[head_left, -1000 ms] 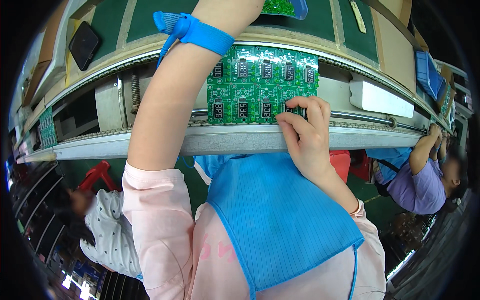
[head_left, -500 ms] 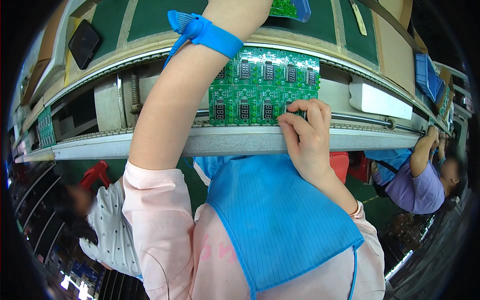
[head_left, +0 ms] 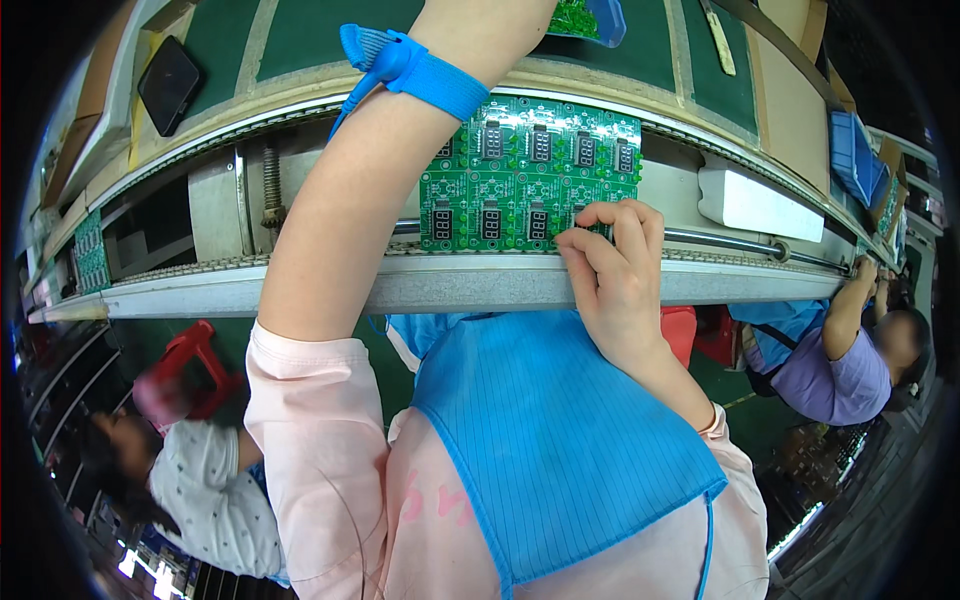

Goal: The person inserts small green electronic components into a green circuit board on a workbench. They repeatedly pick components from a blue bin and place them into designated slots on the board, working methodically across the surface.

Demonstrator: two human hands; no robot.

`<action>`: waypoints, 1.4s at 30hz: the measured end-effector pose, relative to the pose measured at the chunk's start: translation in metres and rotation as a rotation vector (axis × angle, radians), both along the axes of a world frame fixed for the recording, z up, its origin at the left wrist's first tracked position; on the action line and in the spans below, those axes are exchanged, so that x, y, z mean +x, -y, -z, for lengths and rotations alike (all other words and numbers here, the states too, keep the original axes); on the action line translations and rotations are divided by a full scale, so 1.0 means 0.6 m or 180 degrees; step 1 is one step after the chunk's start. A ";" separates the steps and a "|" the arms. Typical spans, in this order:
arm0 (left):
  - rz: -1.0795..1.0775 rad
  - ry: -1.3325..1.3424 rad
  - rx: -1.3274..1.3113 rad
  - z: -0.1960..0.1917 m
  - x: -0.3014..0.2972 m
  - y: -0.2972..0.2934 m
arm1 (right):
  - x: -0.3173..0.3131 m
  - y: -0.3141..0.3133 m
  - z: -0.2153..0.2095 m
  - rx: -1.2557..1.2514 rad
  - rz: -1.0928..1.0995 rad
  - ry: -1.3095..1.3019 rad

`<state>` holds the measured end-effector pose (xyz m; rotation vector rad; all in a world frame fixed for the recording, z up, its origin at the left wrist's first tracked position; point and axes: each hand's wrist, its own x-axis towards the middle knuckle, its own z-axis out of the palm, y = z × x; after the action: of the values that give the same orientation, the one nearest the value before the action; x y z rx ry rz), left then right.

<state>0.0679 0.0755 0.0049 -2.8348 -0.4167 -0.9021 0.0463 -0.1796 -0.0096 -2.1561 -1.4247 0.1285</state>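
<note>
A green circuit board panel (head_left: pixel 465 187) with rows of black three-digit displays and small green LEDs lies across the conveyor rails. My left arm, wearing a blue wrist strap, reaches over its left part. The back of my left hand (head_left: pixel 492 30) shows at the top edge, beside a blue tray (head_left: pixel 609 28) of green LEDs; its fingers are out of the picture. At the panel's lower right corner, my right hand (head_left: pixel 622 262) is closed, thumb and forefinger together over the board near a display. Whatever they pinch is too small or hidden to make out.
The front conveyor rail (head_left: pixel 470 289) runs between my body and the panel. A dark phone-like slab (head_left: pixel 168 86) lies at the far left, a white block (head_left: pixel 760 203) right of the panel. Co-workers sit at left (head_left: pixel 215 490) and right (head_left: pixel 835 365). Blue bins (head_left: pixel 855 155) stand at the right.
The co-worker on the left has shifted down and left, and a pink item now shows by the red stool. The panel has edged slightly right; my hands have barely moved.
</note>
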 end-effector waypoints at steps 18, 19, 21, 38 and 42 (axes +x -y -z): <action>0.0266 0.0396 -0.0084 -0.010 -0.006 0.012 | 0.002 -0.015 -0.029 -0.0324 -0.0318 0.0606; 0.0266 0.0382 -0.0087 -0.014 -0.007 0.013 | 0.003 -0.016 -0.030 -0.0309 -0.0273 0.0568; 0.0445 0.0587 -0.0263 -0.024 -0.018 0.012 | 0.008 -0.020 -0.037 -0.0333 -0.0264 0.0323; 0.0946 -0.0011 -0.3119 0.007 -0.162 0.161 | 0.222 -0.275 -0.030 -0.0259 -0.0617 0.1972; 0.0956 -0.0035 -0.3472 0.016 -0.167 0.174 | 0.216 -0.283 -0.030 -0.0211 -0.0498 0.1852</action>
<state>-0.0322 -0.0291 -0.0050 -3.9767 -0.6417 -0.8698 0.1762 -0.0099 0.0086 -2.2344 -1.9267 -0.4358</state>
